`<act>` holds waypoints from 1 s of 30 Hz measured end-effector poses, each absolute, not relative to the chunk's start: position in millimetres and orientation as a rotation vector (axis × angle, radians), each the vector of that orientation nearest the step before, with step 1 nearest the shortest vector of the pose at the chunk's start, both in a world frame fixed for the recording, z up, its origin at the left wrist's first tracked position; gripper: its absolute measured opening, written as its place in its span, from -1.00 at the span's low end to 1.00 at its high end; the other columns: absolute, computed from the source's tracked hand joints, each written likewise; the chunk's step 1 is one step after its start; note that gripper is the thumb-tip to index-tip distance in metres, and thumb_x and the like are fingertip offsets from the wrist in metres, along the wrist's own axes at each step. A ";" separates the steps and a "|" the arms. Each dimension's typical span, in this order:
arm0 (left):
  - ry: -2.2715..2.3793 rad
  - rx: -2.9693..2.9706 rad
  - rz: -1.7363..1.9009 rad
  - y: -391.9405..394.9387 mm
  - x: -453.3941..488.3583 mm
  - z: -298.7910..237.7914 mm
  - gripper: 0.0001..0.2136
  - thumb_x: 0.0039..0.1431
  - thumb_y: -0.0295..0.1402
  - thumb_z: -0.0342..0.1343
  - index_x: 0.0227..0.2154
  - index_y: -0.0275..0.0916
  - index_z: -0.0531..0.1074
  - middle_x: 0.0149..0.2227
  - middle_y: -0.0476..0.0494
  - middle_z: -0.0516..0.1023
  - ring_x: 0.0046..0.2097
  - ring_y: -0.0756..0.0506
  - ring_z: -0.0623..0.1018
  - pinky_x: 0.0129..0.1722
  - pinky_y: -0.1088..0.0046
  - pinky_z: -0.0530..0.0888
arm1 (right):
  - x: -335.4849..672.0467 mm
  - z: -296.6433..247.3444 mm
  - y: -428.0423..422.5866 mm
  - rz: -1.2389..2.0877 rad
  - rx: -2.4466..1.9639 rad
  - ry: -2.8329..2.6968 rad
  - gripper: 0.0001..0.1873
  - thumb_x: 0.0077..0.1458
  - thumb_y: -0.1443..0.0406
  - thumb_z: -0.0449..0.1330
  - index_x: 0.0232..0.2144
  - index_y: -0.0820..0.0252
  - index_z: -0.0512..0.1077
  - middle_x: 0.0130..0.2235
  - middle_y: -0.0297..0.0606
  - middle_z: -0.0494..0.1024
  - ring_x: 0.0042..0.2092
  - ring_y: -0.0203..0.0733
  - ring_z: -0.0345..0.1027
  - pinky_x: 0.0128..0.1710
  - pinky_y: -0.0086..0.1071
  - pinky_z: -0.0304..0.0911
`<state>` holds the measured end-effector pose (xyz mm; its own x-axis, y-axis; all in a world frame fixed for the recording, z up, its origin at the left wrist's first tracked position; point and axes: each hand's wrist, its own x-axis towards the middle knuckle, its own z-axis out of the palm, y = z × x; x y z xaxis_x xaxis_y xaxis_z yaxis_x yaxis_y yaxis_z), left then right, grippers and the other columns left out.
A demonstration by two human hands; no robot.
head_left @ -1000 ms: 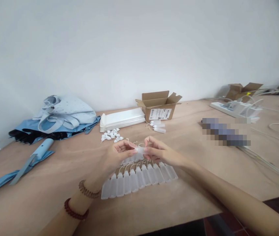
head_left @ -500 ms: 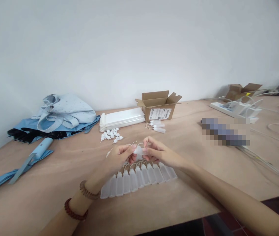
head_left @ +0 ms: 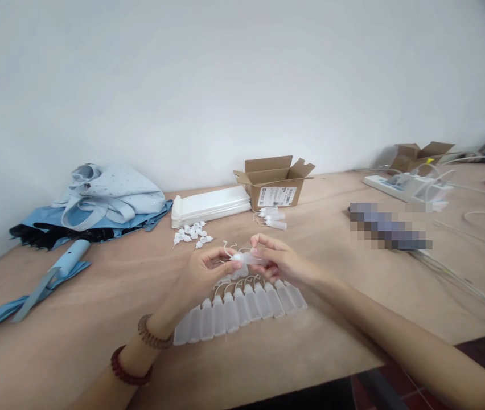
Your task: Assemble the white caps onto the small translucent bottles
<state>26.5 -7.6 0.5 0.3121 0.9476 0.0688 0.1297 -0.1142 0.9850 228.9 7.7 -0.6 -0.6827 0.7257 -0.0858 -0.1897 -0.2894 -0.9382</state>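
A small translucent plastic bottle [head_left: 249, 259] lies level between my hands above the table, with a pale string at its neck. My left hand [head_left: 210, 269] pinches the neck end between thumb and fingers. Around the body of the same bottle, my right hand [head_left: 280, 261] is closed. Just below my hands, several similar bottles [head_left: 230, 312] lie side by side in a row, with string loops at their necks. Part of the row's left side is hidden by my left hand. Beyond my hands sits a small heap of white pointed caps [head_left: 190, 232].
Behind the caps lies a stack of white flat packs [head_left: 210, 206], beside an open cardboard box [head_left: 274, 191]. Several bottles [head_left: 274, 219] rest before the box. A blue umbrella [head_left: 74, 259] and cloth bag [head_left: 106, 191] are left; a power strip [head_left: 400, 191] with cables is right.
My left fingers have spread slightly around the neck end, and more of the bottle shows between my hands. The view has shifted slightly.
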 end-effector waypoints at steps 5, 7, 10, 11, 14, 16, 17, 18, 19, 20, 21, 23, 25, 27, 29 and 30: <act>1.016 1.574 0.977 -8.1 26.5 -2.1 -0.80 0.01 -0.24 0.25 -0.32 -0.24 0.52 -0.28 -0.10 0.55 -0.25 -0.08 0.50 -0.27 0.46 0.43 | 228.5 0.3 7.9 2.029 -0.721 -1.338 -0.68 0.11 0.11 0.15 -0.35 0.04 0.03 -0.61 -0.54 0.19 -0.65 -0.48 -0.27 -0.66 -0.60 -0.35; 1.018 1.607 0.981 -9.2 27.1 -1.5 -0.80 0.02 -0.25 0.24 -0.32 -0.24 0.52 -0.27 -0.11 0.55 -0.22 -0.10 0.51 -0.23 0.44 0.44 | 228.6 0.7 7.5 2.035 -0.756 -1.321 -0.69 0.11 0.11 0.14 -0.35 0.04 0.04 -0.63 -0.56 0.16 -0.66 -0.49 -0.27 -0.67 -0.62 -0.34; 1.025 1.655 0.999 -10.2 28.0 -0.8 -0.80 0.02 -0.25 0.23 -0.31 -0.25 0.52 -0.26 -0.13 0.56 -0.21 -0.12 0.51 -0.21 0.42 0.45 | 228.9 0.7 6.9 2.041 -0.813 -1.293 -0.69 0.10 0.10 0.14 -0.35 0.04 0.04 -0.65 -0.58 0.11 -0.67 -0.49 -0.28 -0.69 -0.63 -0.34; 1.027 1.668 0.998 -10.3 28.2 -0.6 -0.79 0.02 -0.24 0.23 -0.31 -0.25 0.52 -0.26 -0.13 0.56 -0.22 -0.12 0.51 -0.22 0.42 0.46 | 229.0 0.5 6.8 2.041 -0.826 -1.286 -0.69 0.10 0.09 0.13 -0.34 0.04 0.05 -0.65 -0.59 0.10 -0.67 -0.49 -0.28 -0.69 -0.64 -0.34; 1.034 1.693 0.972 -10.7 29.1 1.1 -0.78 0.04 -0.23 0.21 -0.30 -0.25 0.52 -0.28 -0.12 0.56 -0.26 -0.10 0.51 -0.27 0.43 0.45 | 229.0 0.7 6.8 2.043 -0.842 -1.281 -0.68 0.10 0.08 0.13 -0.34 0.04 0.05 -0.65 -0.59 0.10 -0.67 -0.48 -0.29 -0.70 -0.63 -0.37; 1.059 1.706 0.951 -11.5 30.0 3.4 -0.78 0.06 -0.21 0.19 -0.30 -0.26 0.52 -0.32 -0.11 0.56 -0.30 -0.08 0.50 -0.30 0.46 0.43 | 228.5 1.9 6.5 2.045 -0.842 -1.293 -0.68 0.11 0.07 0.12 -0.34 0.03 0.04 -0.65 -0.59 0.10 -0.66 -0.48 -0.30 -0.69 -0.62 -0.38; 1.071 1.714 0.941 -12.1 30.5 4.7 -0.78 0.07 -0.21 0.18 -0.31 -0.26 0.52 -0.35 -0.10 0.56 -0.32 -0.07 0.49 -0.32 0.47 0.43 | 228.0 2.6 6.2 2.041 -0.847 -1.304 -0.68 0.11 0.06 0.12 -0.34 0.03 0.04 -0.65 -0.59 0.10 -0.66 -0.47 -0.29 -0.69 -0.61 -0.37; 1.079 1.721 0.929 -12.7 31.0 6.0 -0.78 0.08 -0.20 0.17 -0.33 -0.26 0.52 -0.37 -0.09 0.55 -0.35 -0.06 0.49 -0.35 0.48 0.42 | 227.5 3.2 5.8 2.032 -0.854 -1.322 -0.67 0.12 0.05 0.11 -0.34 0.03 0.03 -0.65 -0.58 0.11 -0.66 -0.46 -0.28 -0.69 -0.61 -0.37; 1.086 1.726 0.924 -13.1 31.4 6.9 -0.78 0.09 -0.20 0.16 -0.36 -0.25 0.52 -0.41 -0.07 0.54 -0.38 -0.04 0.47 -0.38 0.49 0.41 | 226.8 3.7 5.3 2.017 -0.858 -1.347 -0.67 0.13 0.04 0.10 -0.34 0.03 0.03 -0.64 -0.58 0.12 -0.65 -0.46 -0.27 -0.69 -0.60 -0.36; 1.089 1.729 0.921 -13.2 31.7 7.6 -0.78 0.10 -0.19 0.14 -0.40 -0.25 0.52 -0.43 -0.06 0.53 -0.41 -0.03 0.46 -0.40 0.50 0.40 | 226.1 3.8 4.6 1.995 -0.856 -1.384 -0.66 0.13 0.02 0.09 -0.34 0.04 0.03 -0.63 -0.57 0.12 -0.65 -0.46 -0.26 -0.68 -0.59 -0.34; 1.089 1.726 0.923 -13.0 31.8 7.8 -0.77 0.10 -0.18 0.13 -0.44 -0.25 0.51 -0.46 -0.06 0.52 -0.43 -0.03 0.45 -0.41 0.50 0.39 | 225.4 3.4 3.9 1.952 -0.853 -1.434 -0.65 0.13 0.00 0.08 -0.33 0.04 0.04 -0.63 -0.57 0.12 -0.65 -0.45 -0.24 -0.67 -0.59 -0.32; 1.096 1.699 0.932 -11.7 31.5 7.3 -0.73 0.11 -0.16 0.11 -0.51 -0.26 0.49 -0.50 -0.05 0.50 -0.45 -0.02 0.44 -0.41 0.49 0.40 | 224.2 1.3 2.5 1.770 -0.841 -1.564 -0.64 0.11 0.00 0.11 -0.31 0.05 0.07 -0.60 -0.56 0.12 -0.63 -0.44 -0.16 -0.66 -0.57 -0.23; 1.088 1.653 0.944 -9.8 30.2 6.1 -0.71 0.12 -0.15 0.09 -0.52 -0.27 0.48 -0.51 -0.06 0.48 -0.45 -0.02 0.43 -0.40 0.48 0.41 | 223.6 -1.9 1.5 1.459 -0.853 -1.723 -0.67 0.10 0.04 0.15 -0.27 0.07 0.13 -0.55 -0.52 0.17 -0.58 -0.40 -0.03 -0.61 -0.54 -0.08; 1.090 1.620 0.945 -8.4 28.2 5.0 -0.71 0.13 -0.14 0.09 -0.50 -0.27 0.49 -0.50 -0.06 0.47 -0.45 -0.02 0.43 -0.39 0.47 0.41 | 223.5 -4.8 1.0 1.135 -0.876 -1.855 -0.72 0.12 0.09 0.15 -0.24 0.11 0.21 -0.49 -0.44 0.27 -0.51 -0.35 0.10 -0.54 -0.48 0.03; 1.112 1.636 0.932 -8.3 26.2 4.2 -0.73 0.13 -0.15 0.11 -0.45 -0.26 0.51 -0.46 -0.05 0.49 -0.44 -0.01 0.44 -0.39 0.48 0.40 | 223.9 -6.3 0.9 0.958 -0.893 -1.923 -0.76 0.16 0.11 0.10 -0.24 0.14 0.28 -0.45 -0.38 0.34 -0.47 -0.32 0.18 -0.49 -0.45 0.09; 1.124 1.661 0.929 -8.7 25.5 3.8 -0.76 0.12 -0.16 0.12 -0.42 -0.25 0.52 -0.44 -0.05 0.51 -0.43 -0.01 0.45 -0.38 0.48 0.39 | 224.1 -6.4 0.9 0.934 -0.897 -1.927 -0.77 0.18 0.11 0.08 -0.24 0.14 0.30 -0.45 -0.37 0.36 -0.47 -0.32 0.19 -0.49 -0.44 0.10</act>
